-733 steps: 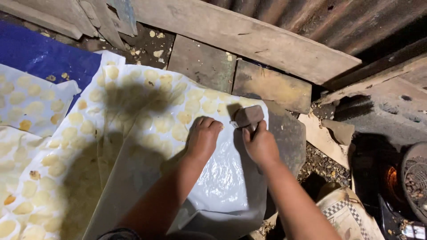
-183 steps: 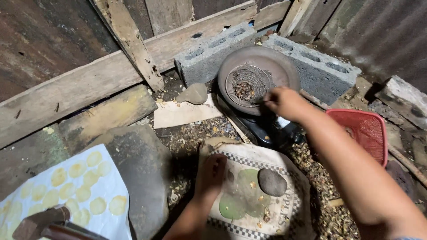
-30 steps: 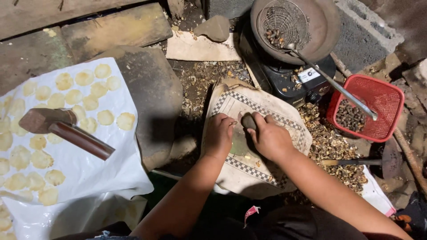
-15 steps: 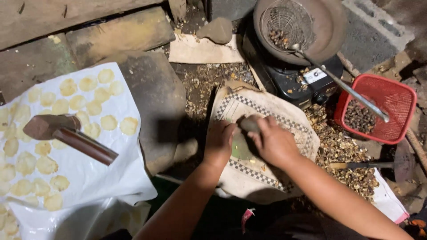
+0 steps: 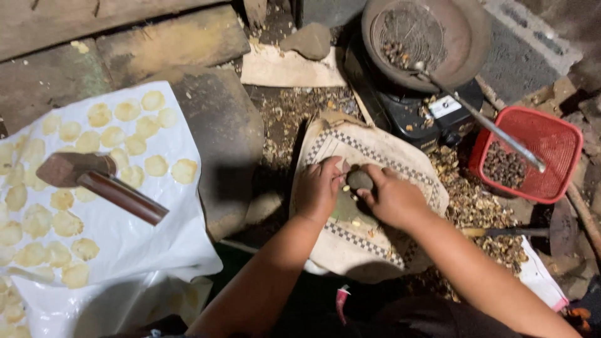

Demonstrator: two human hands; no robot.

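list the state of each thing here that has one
left hand: resting on the checkered sack, fingers by the stone
right hand: gripping a small dark stone
checkered sack: spread flat
hammer: lying unused on white sheet
red basket: partly filled
pan: on the stove, nearly empty

At centre frame a small, smooth, matt grey stone (image 5: pixel 359 180) sits on a coarse woven sack (image 5: pixel 400 164) with a checked border, and the ground around it is rough dirt strewn with dry husks. On the left, glossy, crinkled white plastic sheet (image 5: pixel 147 238) carries thin, pale yellow, matt discs (image 5: pixel 184 170) and a hammer (image 5: pixel 94 178) with a dull metal head and polished wooden handle. Upper right shows a sooty metal pan (image 5: pixel 466 37) with a wire mesh, and a red plastic basket (image 5: pixel 551 141); weathered planks (image 5: pixel 172 40) lie upper left.
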